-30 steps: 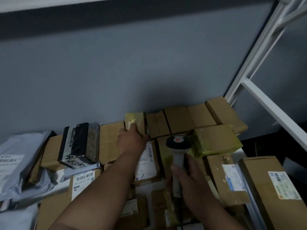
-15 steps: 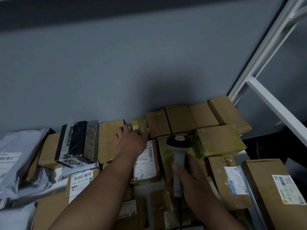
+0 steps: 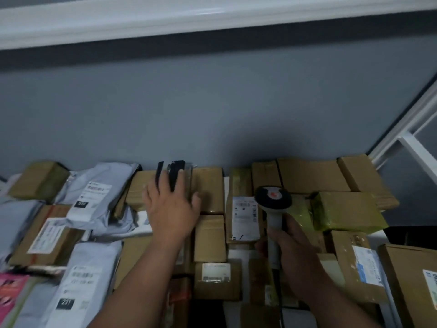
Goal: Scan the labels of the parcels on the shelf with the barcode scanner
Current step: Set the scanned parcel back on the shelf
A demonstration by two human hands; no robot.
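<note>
My right hand (image 3: 295, 254) grips the grey handle of the barcode scanner (image 3: 273, 200), whose black head with a red mark stands upright over the parcels. Just left of the scanner lies a brown box with a white barcode label (image 3: 244, 217). My left hand (image 3: 171, 209) reaches out with spread fingers and rests on a black and clear parcel (image 3: 176, 176) that sits on brown boxes at the back. Whether its fingers curl round the parcel is not clear.
Brown cardboard boxes (image 3: 312, 174) line the grey wall. Grey mailer bags with labels (image 3: 94, 192) lie at the left, a yellow-taped parcel (image 3: 347, 209) at the right. A white shelf frame (image 3: 411, 143) rises at the right, a white beam (image 3: 212, 13) overhead.
My view has swung left. My left hand has left the small yellow-taped box and moved left onto the black and clear parcel. The right hand still holds the scanner upright.
</note>
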